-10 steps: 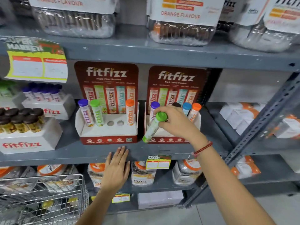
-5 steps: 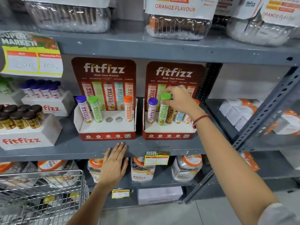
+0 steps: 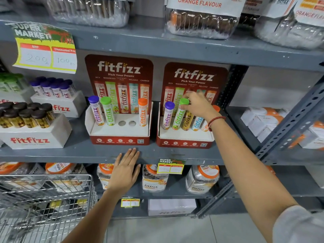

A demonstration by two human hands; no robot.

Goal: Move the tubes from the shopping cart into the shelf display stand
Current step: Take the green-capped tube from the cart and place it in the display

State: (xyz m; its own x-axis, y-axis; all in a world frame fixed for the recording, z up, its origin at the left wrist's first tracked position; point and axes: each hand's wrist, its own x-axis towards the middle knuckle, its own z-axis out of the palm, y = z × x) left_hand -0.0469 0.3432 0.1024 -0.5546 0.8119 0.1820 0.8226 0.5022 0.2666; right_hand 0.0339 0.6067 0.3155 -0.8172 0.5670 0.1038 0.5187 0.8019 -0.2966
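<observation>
Two red fitfizz display stands sit on the middle shelf. The right stand holds a purple-capped tube, a green-capped tube, and brown, blue and orange tubes partly hidden behind my wrist. My right hand grips the green tube's cap while the tube stands in its hole. The left stand holds purple, green and orange tubes beside two empty holes. My left hand rests flat and open on the shelf's front edge. The wire shopping cart is at lower left.
White fitfizz boxes with dark-capped and purple-capped tubes stand at the left. Jars fill the shelf below, big jars the shelf above. A price tag hangs on the shelf edge. A grey slotted upright slants at the right.
My right hand carried the green-capped tube from a tilted position in front of the right stand up and into its hole, upright. My left hand stayed on the shelf edge.
</observation>
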